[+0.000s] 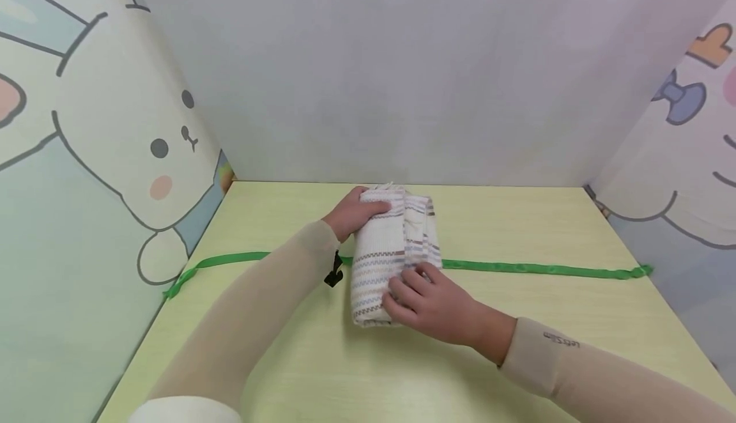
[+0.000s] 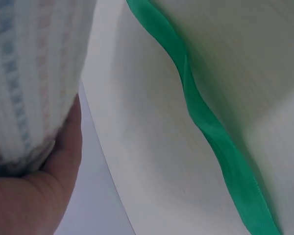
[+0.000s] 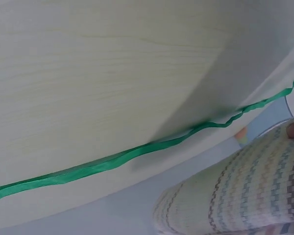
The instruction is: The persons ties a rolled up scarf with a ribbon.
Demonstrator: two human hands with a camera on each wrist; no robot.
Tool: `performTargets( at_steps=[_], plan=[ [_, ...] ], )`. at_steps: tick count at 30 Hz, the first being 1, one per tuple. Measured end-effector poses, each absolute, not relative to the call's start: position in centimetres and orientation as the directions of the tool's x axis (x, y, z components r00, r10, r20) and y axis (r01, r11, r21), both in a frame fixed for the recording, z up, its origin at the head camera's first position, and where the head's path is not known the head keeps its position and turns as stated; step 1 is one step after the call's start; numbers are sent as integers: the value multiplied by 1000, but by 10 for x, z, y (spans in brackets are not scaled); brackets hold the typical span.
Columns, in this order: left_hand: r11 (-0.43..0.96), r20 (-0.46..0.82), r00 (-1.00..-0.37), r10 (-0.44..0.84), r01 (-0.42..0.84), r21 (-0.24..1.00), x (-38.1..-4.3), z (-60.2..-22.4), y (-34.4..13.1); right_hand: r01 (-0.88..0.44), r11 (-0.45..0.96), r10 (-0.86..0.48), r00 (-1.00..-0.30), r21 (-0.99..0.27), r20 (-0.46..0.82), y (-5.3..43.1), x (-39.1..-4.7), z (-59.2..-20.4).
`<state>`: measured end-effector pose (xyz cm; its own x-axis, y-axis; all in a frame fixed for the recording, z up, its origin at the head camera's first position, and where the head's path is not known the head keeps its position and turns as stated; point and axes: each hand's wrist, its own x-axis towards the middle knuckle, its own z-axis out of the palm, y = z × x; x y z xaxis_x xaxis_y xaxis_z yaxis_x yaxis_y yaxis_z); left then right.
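Observation:
A folded white cloth (image 1: pixel 376 238) with brown, blue and peach woven stripes lies lengthwise in the middle of the table in the head view. At its far left corner my left hand (image 1: pixel 349 215) grips it, the thumb laid over the top layer. My right hand (image 1: pixel 434 305) holds the near right side with curled fingers. In the left wrist view the cloth (image 2: pixel 39 73) fills the upper left, above the hand (image 2: pixel 34 200). The right wrist view shows the striped cloth (image 3: pixel 235 196) at lower right, with a bit of finger at the frame's edge.
A green ribbon (image 1: pixel 517 268) runs across the pale yellow table (image 1: pixel 356 372) and passes under the cloth. A small black clip-like piece (image 1: pixel 333 276) hangs by my left wrist. A grey back wall (image 1: pixel 368 78) and cartoon-printed side walls enclose the table.

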<state>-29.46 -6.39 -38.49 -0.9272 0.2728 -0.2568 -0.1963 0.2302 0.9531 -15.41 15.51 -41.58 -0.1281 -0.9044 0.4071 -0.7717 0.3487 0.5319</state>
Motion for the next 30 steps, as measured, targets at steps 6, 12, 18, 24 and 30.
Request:
performTargets(
  at_steps=[6, 12, 18, 24, 30],
  plan=[
    [284, -276, -929, 248, -203, 937, -299, -390, -59, -784, 377, -904, -195, 494, 381, 152, -155, -421],
    [335, -282, -931, 231, -196, 922, -307, -398, -54, -792, 385, -905, -222, 473, 364, 153, -159, -428],
    [335, -259, -940, 223, -175, 926, -307, -398, -49, -794, 384, -909, -236, 470, 344, 154, -166, -431],
    [342, -287, -938, 195, -209, 916, -310, -407, -47, -805, 379, -915, -252, 457, 315, 154, -167, -435],
    [315, -319, -929, 189, -250, 916, -311, -417, -47, -804, 387, -917, -285, 453, 277, 153, -167, -437]
  ],
)
